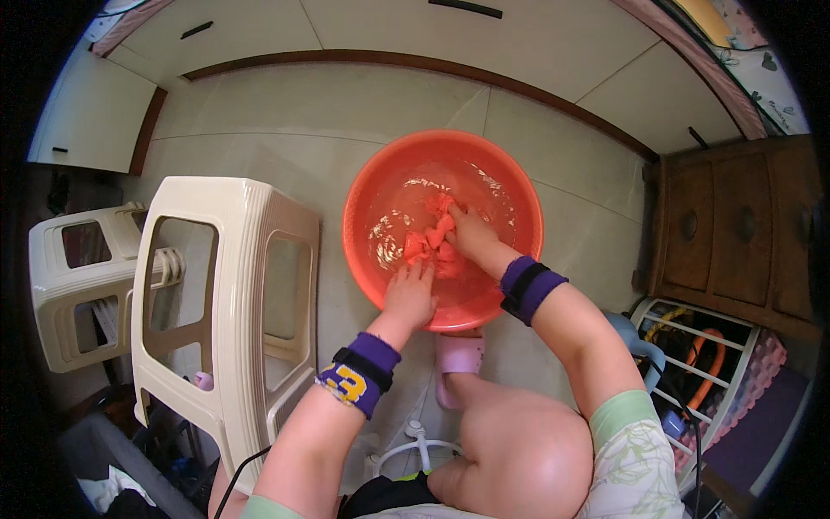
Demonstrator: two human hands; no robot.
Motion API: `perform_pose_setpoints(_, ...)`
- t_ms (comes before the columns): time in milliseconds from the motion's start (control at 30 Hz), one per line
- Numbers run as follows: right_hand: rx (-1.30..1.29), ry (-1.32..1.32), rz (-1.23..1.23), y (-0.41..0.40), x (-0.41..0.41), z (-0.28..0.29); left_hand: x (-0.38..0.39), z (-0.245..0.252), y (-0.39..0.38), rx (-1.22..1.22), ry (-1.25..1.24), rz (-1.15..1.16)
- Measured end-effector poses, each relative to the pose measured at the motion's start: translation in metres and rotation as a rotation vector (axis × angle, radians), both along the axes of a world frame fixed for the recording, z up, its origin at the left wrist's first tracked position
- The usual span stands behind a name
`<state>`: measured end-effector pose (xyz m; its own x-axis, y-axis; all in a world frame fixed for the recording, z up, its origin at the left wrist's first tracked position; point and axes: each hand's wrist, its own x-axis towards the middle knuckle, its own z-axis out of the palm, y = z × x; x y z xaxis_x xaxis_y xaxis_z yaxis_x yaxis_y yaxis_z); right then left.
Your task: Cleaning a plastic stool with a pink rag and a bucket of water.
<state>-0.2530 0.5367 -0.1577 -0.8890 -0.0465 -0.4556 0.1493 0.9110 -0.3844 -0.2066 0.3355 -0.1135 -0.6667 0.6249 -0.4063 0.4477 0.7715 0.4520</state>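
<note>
A round orange-red plastic basin (443, 137) with water in it stands on the tiled floor before me. In the water lies a bunched coral-red cloth (441, 233). My right hand (472, 235) reaches over the basin's right side, its fingers on the cloth's upper right part, thumb and fingers apparently closed around it. My left hand (410, 295) is at the near left rim, its spread fingertips touching the cloth's lower end. Whether the left fingers pinch any cloth cannot be told. Purple wristbands with black straps circle both wrists.
Cream plastic stools (243, 259) lie on their sides at left. White cabinets (402, 32) line the far side. A wooden drawer unit (733, 227) and a white rack (700, 370) holding hoses stand at right. My foot in a pink clog (459, 357) is just below the basin.
</note>
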Motion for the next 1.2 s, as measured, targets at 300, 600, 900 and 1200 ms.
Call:
perform_pose_setpoints(300, -0.164, -0.161, -0.284, 0.015, 0.008, -0.012, -0.03, -0.041, 0.006, -0.209, -0.287, 0.268)
perform_pose_setpoints(600, -0.836, 0.081, -0.717, -0.052, 0.051, 0.031, -0.041, -0.017, 0.038, 1.044, -1.452, 1.33)
perform_pose_setpoints(900, -0.408, 0.312, -0.262, -0.074, 0.062, 0.095, -0.035, -0.046, 0.03, 1.088, -1.295, 1.418)
perform_pose_setpoints(1200, -0.392, 0.147, -0.417, -0.044, 0.028, 0.05, -0.033, -0.033, 0.046, 1.038, -1.131, 1.451)
